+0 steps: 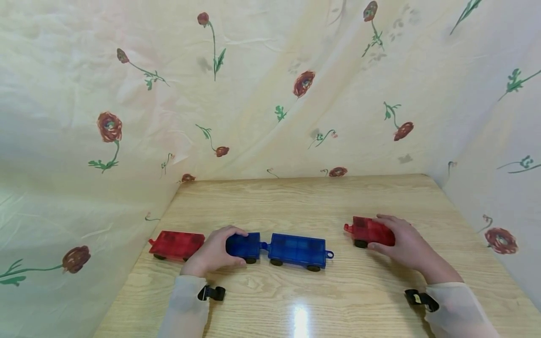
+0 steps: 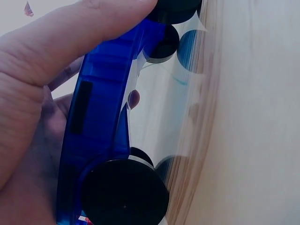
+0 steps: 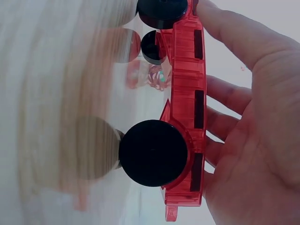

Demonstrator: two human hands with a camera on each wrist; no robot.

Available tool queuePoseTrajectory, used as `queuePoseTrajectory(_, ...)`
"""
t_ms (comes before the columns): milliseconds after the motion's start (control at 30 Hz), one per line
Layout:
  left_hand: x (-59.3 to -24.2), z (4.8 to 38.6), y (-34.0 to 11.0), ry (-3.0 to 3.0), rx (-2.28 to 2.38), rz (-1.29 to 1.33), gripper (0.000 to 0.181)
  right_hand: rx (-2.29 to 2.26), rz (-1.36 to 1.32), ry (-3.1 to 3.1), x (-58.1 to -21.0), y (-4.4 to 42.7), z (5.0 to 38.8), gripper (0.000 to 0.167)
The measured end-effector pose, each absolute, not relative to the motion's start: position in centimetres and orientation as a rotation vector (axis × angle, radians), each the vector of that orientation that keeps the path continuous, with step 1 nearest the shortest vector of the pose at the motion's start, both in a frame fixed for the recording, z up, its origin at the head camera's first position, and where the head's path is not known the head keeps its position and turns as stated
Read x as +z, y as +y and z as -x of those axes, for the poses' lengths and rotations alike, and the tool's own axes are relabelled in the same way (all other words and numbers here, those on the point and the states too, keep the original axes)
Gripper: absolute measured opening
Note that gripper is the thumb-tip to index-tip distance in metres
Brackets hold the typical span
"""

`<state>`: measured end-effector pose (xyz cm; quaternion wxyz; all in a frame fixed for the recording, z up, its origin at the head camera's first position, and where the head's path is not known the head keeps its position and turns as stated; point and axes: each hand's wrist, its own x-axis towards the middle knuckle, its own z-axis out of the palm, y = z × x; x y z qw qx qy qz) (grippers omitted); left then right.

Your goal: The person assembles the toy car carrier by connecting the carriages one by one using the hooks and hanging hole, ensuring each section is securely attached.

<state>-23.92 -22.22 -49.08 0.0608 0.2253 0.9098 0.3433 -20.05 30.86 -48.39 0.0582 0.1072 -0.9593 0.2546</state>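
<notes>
My left hand (image 1: pixel 211 251) grips a blue translucent toy wagon (image 1: pixel 246 245) from above, its thumb along the near side and fingers over the far side. In the left wrist view this wagon (image 2: pixel 101 101) shows black wheels close to the table. A second blue wagon (image 1: pixel 297 249) stands to its right, their ends meeting at a small coupling. My right hand (image 1: pixel 405 241) holds a red toy wagon (image 1: pixel 372 231) by its sides, its hook pointing left. The right wrist view shows that red wagon (image 3: pixel 186 93) with its black wheels. Another red wagon (image 1: pixel 179 243) stands left, partly behind my left hand.
The wagons are on a pale wood-grain table (image 1: pixel 270 300), with a glare spot near its front edge. Flower-printed cloth (image 1: pixel 253 103) hangs behind the table and along both sides. A gap separates the second blue wagon from the held red one.
</notes>
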Motion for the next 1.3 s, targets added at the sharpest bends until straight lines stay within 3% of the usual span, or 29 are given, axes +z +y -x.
queuePoseTrajectory(567,-48.2,23.7,-20.4,2.805,1.039,-0.720,0.075,0.713,-0.288,-2.913,-48.5,30.8,20.4,0.079)
queuePoseTrajectory(1033,-47.2,23.3,-14.9,2.735,0.946,-0.954,0.070,0.723,-0.294,-2.906,-48.5,30.4,20.2,0.077)
queuePoseTrajectory(1300,-47.0,23.2,-11.5,2.757,0.784,-1.047,0.077,0.737,-0.297,-2.895,-48.6,30.1,20.1,0.075)
